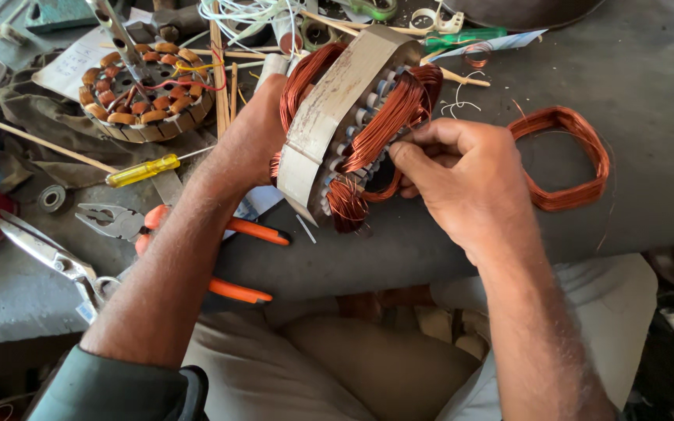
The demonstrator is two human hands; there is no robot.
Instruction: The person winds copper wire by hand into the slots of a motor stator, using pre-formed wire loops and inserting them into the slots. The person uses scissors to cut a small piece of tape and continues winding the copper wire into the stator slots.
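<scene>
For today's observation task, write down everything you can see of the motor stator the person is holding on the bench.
The stator is a thick ring of grey laminated metal, stood tilted on its edge on the grey workbench. Copper wire coils bulge from its slots, with pale insulation strips between them. The left hand braces its far side; the right hand pinches the coils at its inner face. A loose copper coil lies apart, further right.

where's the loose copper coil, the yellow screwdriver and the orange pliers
loose copper coil [587, 129], head view, on its upper right bend
yellow screwdriver [143, 170], head view, middle of the clear yellow handle
orange pliers [111, 221], head view, on the metal head
</scene>
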